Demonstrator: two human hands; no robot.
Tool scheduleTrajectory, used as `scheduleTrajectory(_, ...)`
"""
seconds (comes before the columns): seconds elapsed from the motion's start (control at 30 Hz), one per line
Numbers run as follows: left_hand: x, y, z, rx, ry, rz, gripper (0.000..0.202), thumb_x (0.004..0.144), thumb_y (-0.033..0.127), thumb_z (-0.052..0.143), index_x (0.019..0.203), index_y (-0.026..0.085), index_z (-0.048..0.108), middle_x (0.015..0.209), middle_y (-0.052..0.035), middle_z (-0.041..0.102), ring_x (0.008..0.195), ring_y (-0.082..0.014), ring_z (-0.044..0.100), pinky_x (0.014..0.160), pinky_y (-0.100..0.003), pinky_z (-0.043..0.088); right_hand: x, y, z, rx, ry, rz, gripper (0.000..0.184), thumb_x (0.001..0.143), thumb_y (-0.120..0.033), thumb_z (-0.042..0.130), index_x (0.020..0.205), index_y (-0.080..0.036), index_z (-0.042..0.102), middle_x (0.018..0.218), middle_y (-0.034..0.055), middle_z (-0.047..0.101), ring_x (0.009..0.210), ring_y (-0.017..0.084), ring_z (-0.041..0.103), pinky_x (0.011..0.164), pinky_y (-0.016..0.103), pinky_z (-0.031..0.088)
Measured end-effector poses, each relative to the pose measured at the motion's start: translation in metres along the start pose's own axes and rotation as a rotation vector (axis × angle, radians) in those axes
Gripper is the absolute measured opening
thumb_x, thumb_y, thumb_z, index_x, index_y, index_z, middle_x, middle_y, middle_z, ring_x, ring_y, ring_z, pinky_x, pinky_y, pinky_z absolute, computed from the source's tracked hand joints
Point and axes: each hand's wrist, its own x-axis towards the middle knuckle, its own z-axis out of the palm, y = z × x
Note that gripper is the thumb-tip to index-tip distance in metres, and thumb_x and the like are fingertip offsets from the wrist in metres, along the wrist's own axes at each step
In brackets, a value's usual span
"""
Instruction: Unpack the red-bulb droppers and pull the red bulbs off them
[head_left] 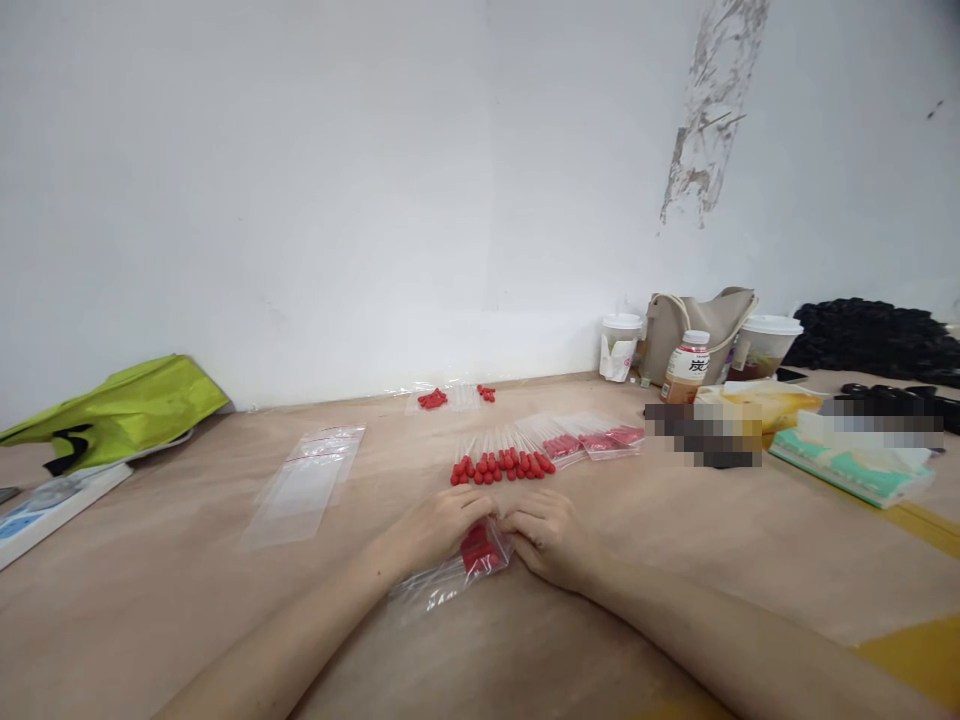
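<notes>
My left hand (439,525) and my right hand (546,532) meet at the top edge of a clear zip bag (457,570) that lies on the table and holds red-capped droppers. Both hands have their fingers curled and pinched on the bag's mouth. Just beyond them a row of several loose droppers with red bulbs (501,462) lies on the wooden table (225,600). Filled bags of droppers (592,436) lie to the right of that row.
A stack of empty clear zip bags (306,482) lies at the left. More red pieces (433,399) sit near the wall. A lime-green bag (120,405), cups (619,345), a bottle (687,366), a beige handbag (697,325) and tissue packs (851,465) stand around.
</notes>
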Motion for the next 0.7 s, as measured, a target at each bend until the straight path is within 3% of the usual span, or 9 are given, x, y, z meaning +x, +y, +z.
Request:
scheduleTrajectory(0.2,0.001,-0.001,0.000,0.135,-0.031,0.113,0.021,0.090,0.017,0.034,0.091,0.018,0.055,0.094,-0.0038,0.058,0.088,-0.0147,0.053,0.080,-0.028,0.041,0.001,-0.001,-0.002,-0.157,-0.016,-0.106,0.019,0.077,-0.013,0.044,0.073,-0.020,0.061,0.072,0.0028,0.065,0.067,0.014,0.053,0.061,0.025,0.035)
scheduleTrajectory(0.5,0.001,-0.003,0.009,0.382,0.050,0.302,0.030,0.090,0.013,0.031,0.071,0.015,0.054,0.076,-0.0036,0.058,0.073,-0.0139,0.050,0.064,-0.026,0.039,0.002,0.004,-0.002,-0.357,-0.009,-0.282,0.018,0.076,-0.009,0.042,0.067,-0.017,0.055,0.065,0.0007,0.059,0.059,0.012,0.046,0.053,0.027,0.026)
scheduleTrajectory(0.7,-0.001,-0.007,0.011,0.418,0.097,0.308,0.028,0.089,0.011,0.033,0.070,0.014,0.052,0.073,-0.0028,0.056,0.068,-0.0126,0.048,0.060,-0.025,0.037,0.010,0.005,-0.008,-0.438,-0.018,-0.433,0.024,0.083,-0.009,0.037,0.070,-0.017,0.055,0.068,0.0002,0.060,0.064,0.011,0.046,0.057,0.028,0.026)
